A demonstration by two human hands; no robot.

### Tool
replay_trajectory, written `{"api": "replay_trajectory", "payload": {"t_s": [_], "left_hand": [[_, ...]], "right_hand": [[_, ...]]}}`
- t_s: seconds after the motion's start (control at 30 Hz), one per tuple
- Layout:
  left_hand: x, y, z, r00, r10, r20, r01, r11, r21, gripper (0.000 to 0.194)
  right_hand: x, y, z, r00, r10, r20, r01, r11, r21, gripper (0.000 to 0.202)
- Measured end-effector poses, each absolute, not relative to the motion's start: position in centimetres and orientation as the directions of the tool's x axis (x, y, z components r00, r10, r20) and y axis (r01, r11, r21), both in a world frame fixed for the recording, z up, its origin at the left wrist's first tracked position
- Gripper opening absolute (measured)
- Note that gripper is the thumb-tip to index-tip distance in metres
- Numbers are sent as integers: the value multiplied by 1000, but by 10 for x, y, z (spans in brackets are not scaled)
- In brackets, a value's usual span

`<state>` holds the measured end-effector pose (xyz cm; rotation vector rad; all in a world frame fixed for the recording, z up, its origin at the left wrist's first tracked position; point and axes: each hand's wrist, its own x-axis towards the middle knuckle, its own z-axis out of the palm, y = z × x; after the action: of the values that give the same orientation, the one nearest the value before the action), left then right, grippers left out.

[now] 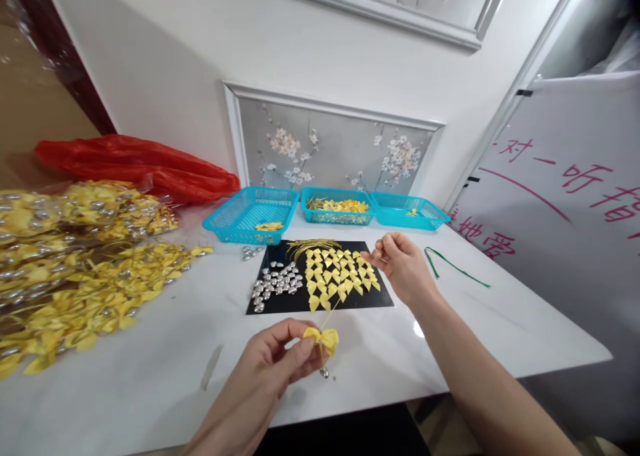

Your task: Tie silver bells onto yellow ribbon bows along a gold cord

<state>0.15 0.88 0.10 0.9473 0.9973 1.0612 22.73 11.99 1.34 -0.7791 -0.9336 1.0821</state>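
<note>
Holding one yellow bow [330, 340] – L hand [277, 357] clamped on it, R hand [404, 269] apart.
Bow sits in front of the black mat [293, 303], pinched betw. L thumb & fingers, w/ a silver bead [324, 372] hanging below; R fingers are curled near the rows of yellow bows [343, 273], grip on anything: can't tell. Handling (judged): v. light, loops soft & easily creased, bead prob. hard & slick – best held at the narrow centre, not by the loops. Containers: L blue basket [245, 235], a small patch of yellow pieces [270, 227]; mid. blue basket [340, 219], a thick yellow heap [345, 206]; R blue basket [400, 221], a few yellow bits [411, 213]. Mat also bears loose silver beads [275, 281].
</note>
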Motion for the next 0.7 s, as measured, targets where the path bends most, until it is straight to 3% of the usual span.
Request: {"api": "replay_trajectory", "payload": {"t_s": [0.5,0.6,0.7], "left_hand": [[7,0,11,159,982,-101,-145,124,982,22],[11,-3,15,120,988,-98,-150,115,982,23],[14,-6,18,82,994,-73,-130,84,988,21]], "right_hand": [[270,127,18,437,830,345,-210,468,-859,40],[255,100,14,350,876,332,-201,417,-886,32],[225,52,10,58,961,269,-150,275,-950,21]]}}
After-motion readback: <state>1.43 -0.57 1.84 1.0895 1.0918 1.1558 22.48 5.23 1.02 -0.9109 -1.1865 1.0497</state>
